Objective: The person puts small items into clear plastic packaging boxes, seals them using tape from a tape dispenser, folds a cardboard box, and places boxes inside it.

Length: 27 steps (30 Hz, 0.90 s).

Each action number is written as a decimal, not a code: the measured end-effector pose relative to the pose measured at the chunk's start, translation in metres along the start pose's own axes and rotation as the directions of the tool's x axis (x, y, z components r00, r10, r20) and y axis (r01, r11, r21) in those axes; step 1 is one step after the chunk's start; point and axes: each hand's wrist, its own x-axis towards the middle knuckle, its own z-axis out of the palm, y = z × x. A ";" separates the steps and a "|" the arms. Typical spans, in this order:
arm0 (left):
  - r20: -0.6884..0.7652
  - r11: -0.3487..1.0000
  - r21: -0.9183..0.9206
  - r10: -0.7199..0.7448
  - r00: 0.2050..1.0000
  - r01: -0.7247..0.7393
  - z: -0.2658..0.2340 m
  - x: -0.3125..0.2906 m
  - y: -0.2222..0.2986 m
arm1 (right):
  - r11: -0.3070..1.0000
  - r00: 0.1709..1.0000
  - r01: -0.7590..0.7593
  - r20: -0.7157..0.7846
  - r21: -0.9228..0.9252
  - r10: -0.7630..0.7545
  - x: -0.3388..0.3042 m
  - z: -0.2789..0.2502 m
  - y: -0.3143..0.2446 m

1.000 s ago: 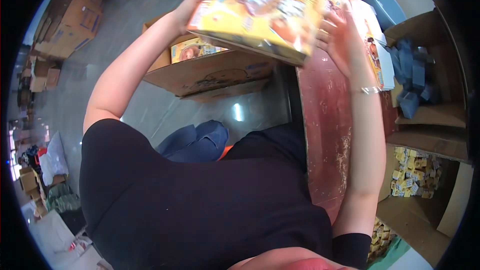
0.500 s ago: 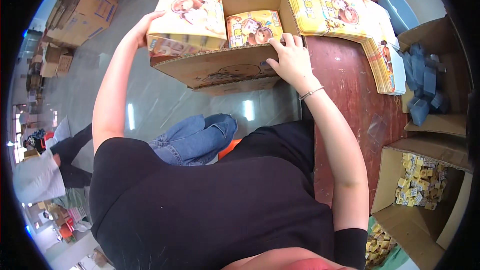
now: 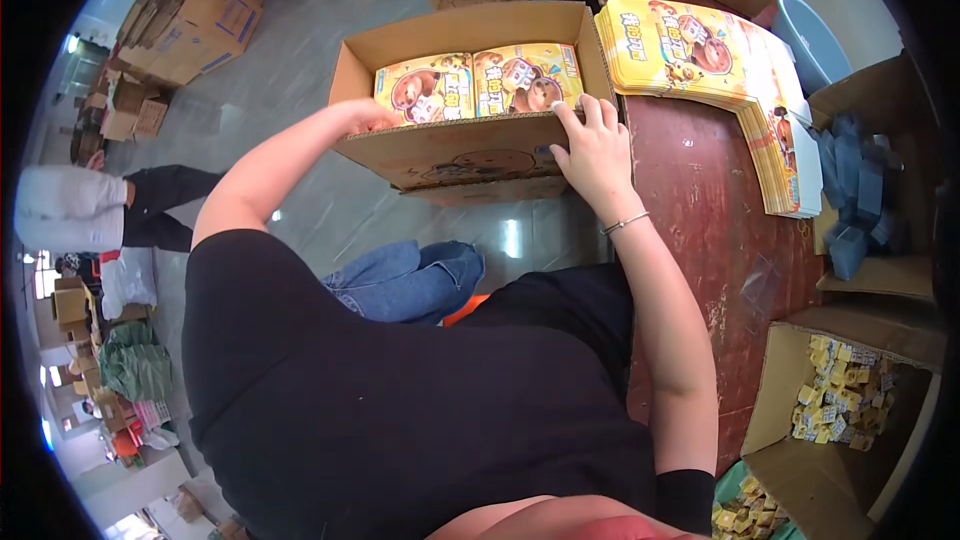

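Note:
An open cardboard carton (image 3: 480, 155) stands in front of me with two yellow printed boxes side by side in it, a left box (image 3: 428, 86) and a right box (image 3: 527, 79). My left hand (image 3: 368, 116) reaches over the carton's near left corner, beside the left box's near edge. Its fingertips are hidden, so whether they grip the box does not show. With my right hand (image 3: 597, 148) I hold the carton's near wall at the right corner, fingers over the rim and thumb outside.
Stacked flat yellow packages (image 3: 690, 45) lie on the red table (image 3: 690, 240) at right, near a blue basin (image 3: 812, 40). A carton of small yellow packets (image 3: 840, 390) and blue-grey pieces (image 3: 850, 180) stand further right. Flattened cartons (image 3: 195, 15) lean far left; a person (image 3: 85, 208) is at left.
The left yellow box went from tilted above the carton's rim down into the carton, level with the right one. My left hand moved down and right with it. My right hand stays on the rim.

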 end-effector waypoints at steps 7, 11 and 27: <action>0.196 0.984 0.049 0.160 0.967 -0.172 -0.007 0.014 -0.008 | 0.998 0.999 0.031 0.040 0.054 -0.033 0.002 -0.013 0.004; 0.031 0.882 0.428 0.202 0.979 -0.196 0.020 -0.008 0.015 | 0.967 0.987 0.154 0.010 0.202 -0.159 -0.008 -0.019 0.023; 0.262 0.291 0.237 0.900 0.350 -0.927 0.297 -0.370 0.092 | 0.090 0.832 0.555 -0.552 0.827 -0.054 -0.149 -0.434 0.002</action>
